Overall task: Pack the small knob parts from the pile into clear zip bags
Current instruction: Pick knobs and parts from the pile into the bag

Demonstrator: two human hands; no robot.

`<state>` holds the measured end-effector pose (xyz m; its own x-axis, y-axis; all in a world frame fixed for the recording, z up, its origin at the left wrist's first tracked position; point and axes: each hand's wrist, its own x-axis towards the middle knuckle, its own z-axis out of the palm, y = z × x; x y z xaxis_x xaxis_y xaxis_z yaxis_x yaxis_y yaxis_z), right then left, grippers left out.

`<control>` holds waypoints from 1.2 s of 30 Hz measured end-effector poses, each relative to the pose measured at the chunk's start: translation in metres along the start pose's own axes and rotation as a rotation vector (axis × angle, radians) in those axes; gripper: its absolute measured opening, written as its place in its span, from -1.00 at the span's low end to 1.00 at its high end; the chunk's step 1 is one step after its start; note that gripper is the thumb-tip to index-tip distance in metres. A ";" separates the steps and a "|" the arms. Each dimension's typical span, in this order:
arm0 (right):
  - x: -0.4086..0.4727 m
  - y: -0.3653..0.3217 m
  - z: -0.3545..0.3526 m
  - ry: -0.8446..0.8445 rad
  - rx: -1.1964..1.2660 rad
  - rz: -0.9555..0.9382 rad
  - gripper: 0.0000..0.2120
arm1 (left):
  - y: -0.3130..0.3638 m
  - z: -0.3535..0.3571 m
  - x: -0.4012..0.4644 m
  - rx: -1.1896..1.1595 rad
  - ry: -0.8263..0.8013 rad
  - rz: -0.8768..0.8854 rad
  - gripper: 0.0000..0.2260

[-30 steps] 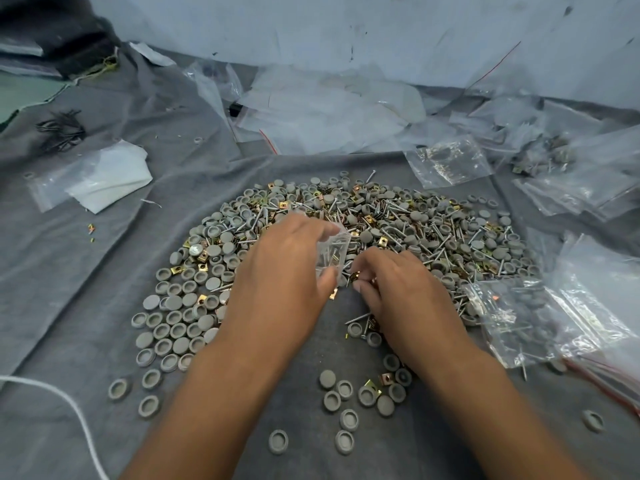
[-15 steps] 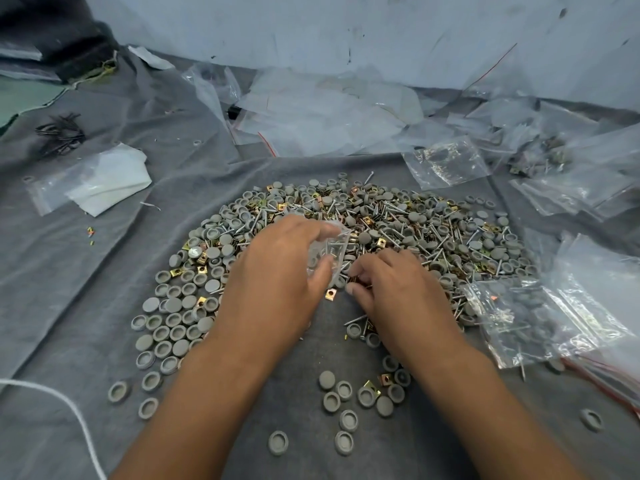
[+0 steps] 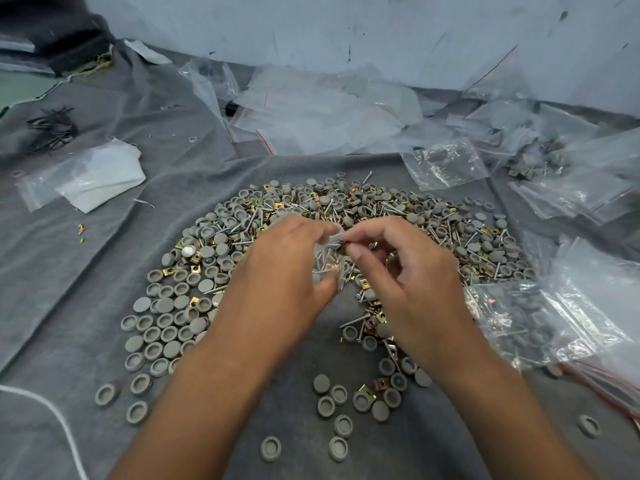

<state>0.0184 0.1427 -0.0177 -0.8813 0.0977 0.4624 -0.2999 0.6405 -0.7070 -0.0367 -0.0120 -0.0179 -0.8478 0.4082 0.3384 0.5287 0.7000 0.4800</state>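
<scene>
A wide pile of small grey round knob caps, screws and gold square clips (image 3: 381, 216) lies on the grey cloth. My left hand (image 3: 277, 271) holds a small clear zip bag (image 3: 329, 261) above the pile; screws show inside it. My right hand (image 3: 408, 271) is raised beside it and pinches a small gold-coloured part (image 3: 343, 249) at the bag's mouth. Loose grey caps (image 3: 162, 327) spread to the left and in front of my wrists.
Filled clear bags (image 3: 512, 317) lie at the right. Empty zip bags (image 3: 325, 112) are heaped at the back by the wall. A bag with white paper (image 3: 93, 174) lies at the left, black wires (image 3: 52, 128) beyond it. A white cord (image 3: 59, 417) crosses the lower left.
My right hand has lifted off the pile with a small part and come up to the bag's mouth. My left hand has raised the bag a little.
</scene>
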 end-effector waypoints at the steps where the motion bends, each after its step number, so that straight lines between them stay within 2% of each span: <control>1: 0.000 0.000 0.004 -0.002 -0.061 -0.040 -0.92 | 0.000 0.000 0.000 0.007 -0.001 0.001 -0.58; 6: 0.000 0.007 0.012 0.030 -0.246 -0.143 -0.92 | -0.001 0.002 0.002 0.012 0.008 -0.002 -0.61; 10: 0.000 0.007 0.013 0.128 -0.283 -0.160 -0.85 | -0.002 0.001 0.002 -0.003 0.010 -0.005 -0.58; 13: 0.000 0.005 0.012 0.211 -0.271 -0.154 -0.88 | -0.001 0.000 0.001 -0.016 0.013 -0.008 -0.56; 16: 0.002 0.002 0.013 0.148 -0.323 -0.230 -0.88 | -0.001 -0.001 0.003 -0.015 0.002 -0.011 -0.58; 18: 0.005 0.004 0.007 0.145 -0.292 -0.185 -0.89 | 0.000 -0.001 0.003 0.002 -0.005 -0.019 -0.58; 20: 0.011 0.010 -0.008 0.219 -0.264 -0.048 -0.94 | 0.000 -0.002 0.002 0.015 -0.007 -0.031 -0.56; 22: 0.013 0.021 -0.020 0.128 -0.314 0.124 -0.91 | 0.001 -0.004 0.001 0.009 -0.008 -0.039 -0.55; 24: 0.011 0.029 -0.021 -0.107 -0.404 0.249 -0.84 | 0.001 -0.005 0.001 0.005 -0.009 -0.044 -0.56; 27: 0.004 0.030 -0.009 -0.300 -0.598 0.272 -0.72 | 0.002 -0.005 0.001 -0.001 -0.010 -0.047 -0.56; 29: 0.003 0.028 -0.003 -0.292 -0.700 0.258 -0.66 | 0.001 -0.005 0.001 -0.003 -0.009 -0.046 -0.57; 32: 0.003 0.025 0.006 -0.264 -0.829 0.207 -0.71 | 0.001 -0.004 0.001 -0.005 0.003 -0.029 -0.57; 36: 0.000 0.022 0.011 -0.265 -0.785 0.207 -0.84 | -0.002 -0.004 0.002 -0.016 0.024 -0.022 -0.57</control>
<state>0.0076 0.1485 -0.0389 -0.9760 0.1525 0.1556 0.1306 0.9812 -0.1423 -0.0389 -0.0149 -0.0151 -0.8581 0.3786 0.3468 0.5106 0.6993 0.5002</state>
